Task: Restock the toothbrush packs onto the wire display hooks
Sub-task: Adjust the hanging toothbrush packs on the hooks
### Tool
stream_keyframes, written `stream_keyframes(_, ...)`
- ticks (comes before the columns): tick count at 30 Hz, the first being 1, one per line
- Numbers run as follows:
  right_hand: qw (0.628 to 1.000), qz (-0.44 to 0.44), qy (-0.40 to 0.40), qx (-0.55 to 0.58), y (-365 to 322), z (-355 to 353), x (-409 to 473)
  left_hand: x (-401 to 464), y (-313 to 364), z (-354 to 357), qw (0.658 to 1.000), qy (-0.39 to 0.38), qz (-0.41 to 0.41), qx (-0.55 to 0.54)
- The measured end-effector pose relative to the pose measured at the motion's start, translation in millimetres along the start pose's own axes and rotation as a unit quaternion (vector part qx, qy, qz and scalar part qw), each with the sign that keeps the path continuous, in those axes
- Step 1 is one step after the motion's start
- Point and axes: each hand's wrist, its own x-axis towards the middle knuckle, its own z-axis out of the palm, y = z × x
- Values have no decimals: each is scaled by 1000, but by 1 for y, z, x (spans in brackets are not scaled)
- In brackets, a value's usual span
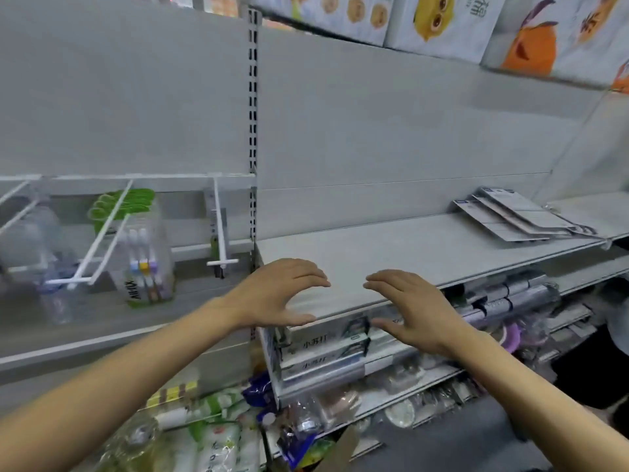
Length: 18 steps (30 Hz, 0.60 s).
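Hands both bare and empty, fingers spread and gently arched: left hand point(277, 294) and right hand point(413, 310) hovering side by side, apart, palms down, over the front edge of the grey shelf point(391, 247). Holding nothing, gripping nothing.

Judged early in the restock (or between two packs): nothing in hand. Stack of flat grey-and-white carded packs point(517, 216) lying at the far right of that same shelf, well apart from both hands; roughly three or four, overlapped, too blurred to count surely or to confirm as toothbrushes.

Further left, beyond the slotted upright point(253, 131): white wire display hooks point(102, 233) jutting from a rail. About four visible, counting the short one point(221, 229) nearest the upright. One toothbrush pack point(146, 264) with three brushes in clear plastic hanging at the middle hook; green-carded items point(126, 202) behind it, perhaps four. Other hooks seemingly bare, so most of the hanging left to do.
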Motion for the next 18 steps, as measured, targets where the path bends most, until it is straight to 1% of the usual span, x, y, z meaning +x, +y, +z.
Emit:
stream_keyframes(5, 1000, 3, 7, -6, 78, -7, 8, 81, -2, 28, 1000, 13, -23, -7)
stream_keyframes(8, 1000, 0, 3, -8, 121, -5, 5, 118, -1, 45, 1000, 1, -21, -6)
stream_keyframes(10, 1000, 7, 8, -7, 153, -3, 1, 144, -2, 59, 999, -3, -34, -13)
stream_keyframes(15, 1000, 16, 11, -14, 251, 6, -12, 217, 1, 102, 998, -12, -59, -12)
stream_keyframes(18, 999, 38, 7, -28, 315, 9, -22, 265, 9, 133, 997, -8, -73, -7)
